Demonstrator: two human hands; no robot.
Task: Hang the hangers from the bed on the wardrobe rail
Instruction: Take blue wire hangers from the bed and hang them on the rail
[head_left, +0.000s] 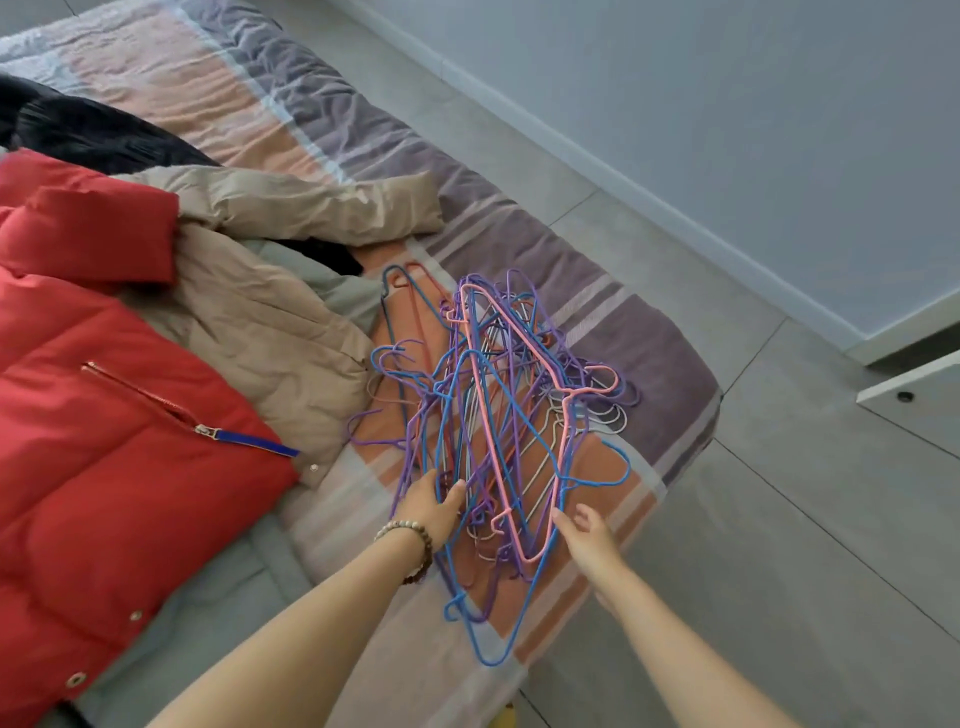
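Two hands reaching into a tangle of wire hangers on the bed

The left hand, wearing a bead bracelet, is pushing its fingers in among the near wires of the hangers; whether they are closing on one cannot be told. The right hand is hovering just beside the pile's near edge, fingers loosely spread and holding nothing. The blue, purple, pink and white hangers are lying heaped on the striped bed near its corner. To the left a red jacket is overlapping a beige jacket, with a black garment lying beyond.
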